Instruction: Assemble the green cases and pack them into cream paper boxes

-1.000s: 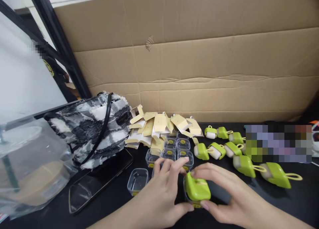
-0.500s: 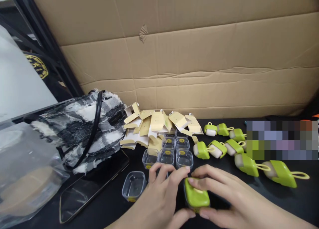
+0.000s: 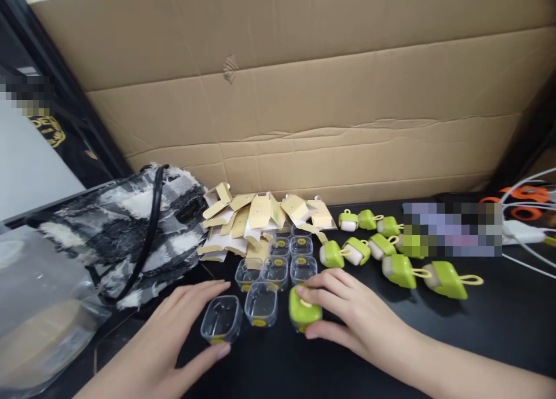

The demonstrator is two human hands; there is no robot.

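Your right hand (image 3: 347, 315) grips a green case (image 3: 304, 310) from above, fingers curled over its top and thumb against its near side, low on the black table (image 3: 499, 329) just right of two clear boxes. It bears no writing you can read.

Your left hand (image 3: 174, 329) lies open and flat, holding nothing, its thumb touching the nearest clear box (image 3: 221, 319). A second clear box (image 3: 261, 304) stands between that one and the case.

Behind them a cluster of clear boxes (image 3: 282, 263) carries round yellow stickers; their print is too small to read. I count about seven there.

Further back lies a heap of tan card sleeves (image 3: 256, 219). To the right, about seven more green cases (image 3: 391, 254) with loops are scattered, some blurred over.

At the left rest a black-and-white fuzzy bag (image 3: 125, 231) and a clear plastic bag (image 3: 39, 312). A cardboard sheet (image 3: 304, 98) walls the back.
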